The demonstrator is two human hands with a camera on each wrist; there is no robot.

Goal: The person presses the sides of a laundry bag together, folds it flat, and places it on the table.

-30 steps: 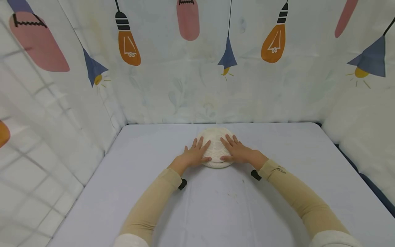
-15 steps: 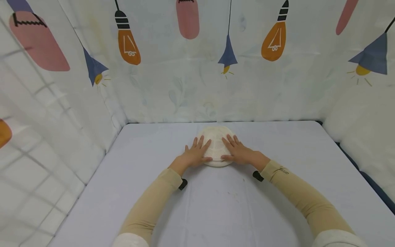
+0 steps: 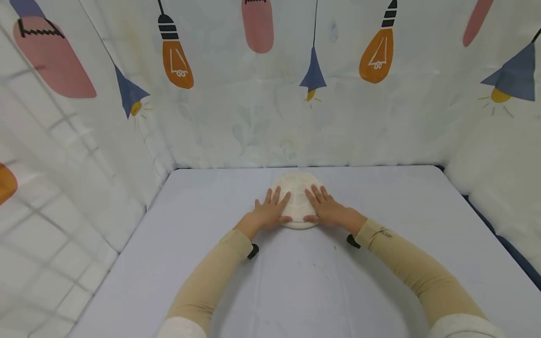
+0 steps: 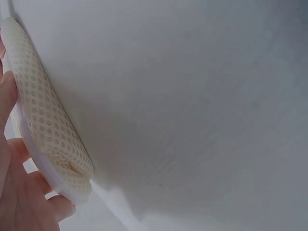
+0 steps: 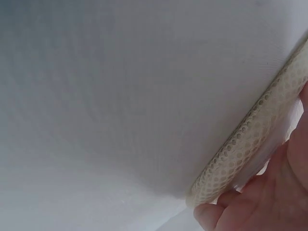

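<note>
A round, cream honeycomb-mesh bag (image 3: 297, 199), like a laundry bag, lies at the far middle of the table. My left hand (image 3: 265, 214) rests on its left side with fingers spread and straight. On the right side my right hand (image 3: 330, 209) lies the same way, thumb pointing inward. In the left wrist view the mesh bag (image 4: 45, 108) shows a smooth pale band along its edge, beside my fingers (image 4: 60, 207). The right wrist view has the mesh bag's rim (image 5: 245, 139) against my hand (image 5: 262, 204). The bag's underside is hidden.
A white-covered table (image 3: 296, 291) extends toward me and to both sides. Light fabric with printed lamps (image 3: 313, 75) hangs behind its far edge; more fabric hangs left and right. A small black device (image 3: 253, 251) sits under my left wrist, another (image 3: 353, 241) under my right.
Both hands stay spread on the mesh bag. My right hand has shifted very slightly to the right; the head view has also moved a little.
</note>
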